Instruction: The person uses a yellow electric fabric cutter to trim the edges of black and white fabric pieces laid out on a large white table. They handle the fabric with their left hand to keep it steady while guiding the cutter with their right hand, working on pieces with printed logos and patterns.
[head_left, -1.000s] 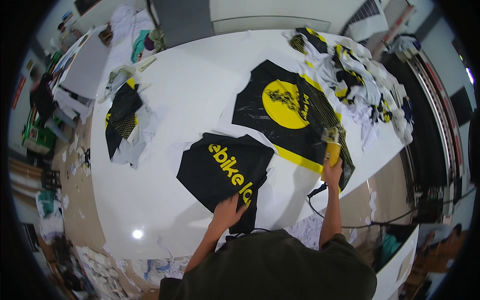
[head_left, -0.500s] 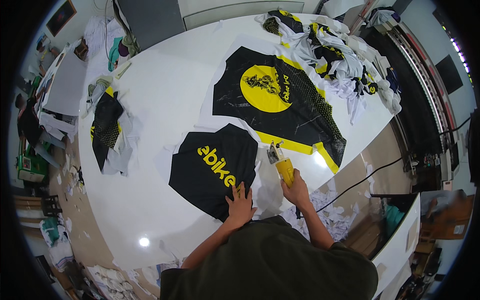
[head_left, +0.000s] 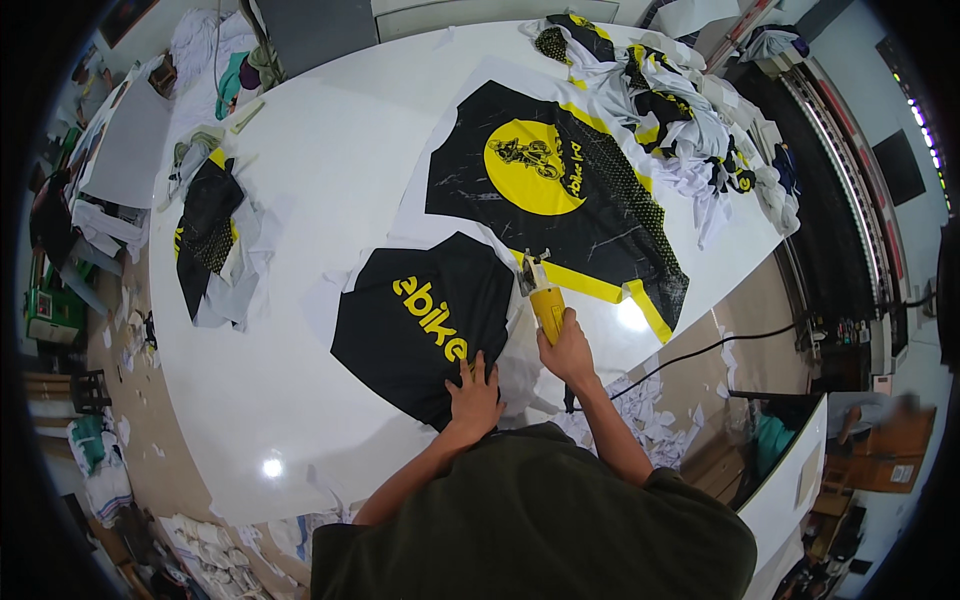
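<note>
A black fabric piece with yellow lettering (head_left: 400, 345) lies on the white table (head_left: 300, 190) in front of me, white fabric showing along its edges. My left hand (head_left: 476, 400) rests on its lower right part, fingers spread and palm down. In my right hand (head_left: 566, 352) is a yellow electric fabric cutter (head_left: 547, 308), gripped round its body. Its metal head is beside the upper right edge of the black piece; I cannot tell whether the blade touches cloth. Beyond it spreads a larger black panel (head_left: 620, 235) with a yellow circle, dotted side and yellow hem.
Crumpled black, yellow and white fabric (head_left: 670, 115) is heaped at the far right of the table. A smaller bundle (head_left: 207, 245) sits at the left. A black cord (head_left: 740, 334) crosses at right. White scraps (head_left: 650, 420) litter the floor. A person (head_left: 55, 215) is at far left.
My right hand has brought the cutter leftward and slightly away from me, closer to the lettered black piece. My left hand stays flat on that piece. The whole view has shifted a little.
</note>
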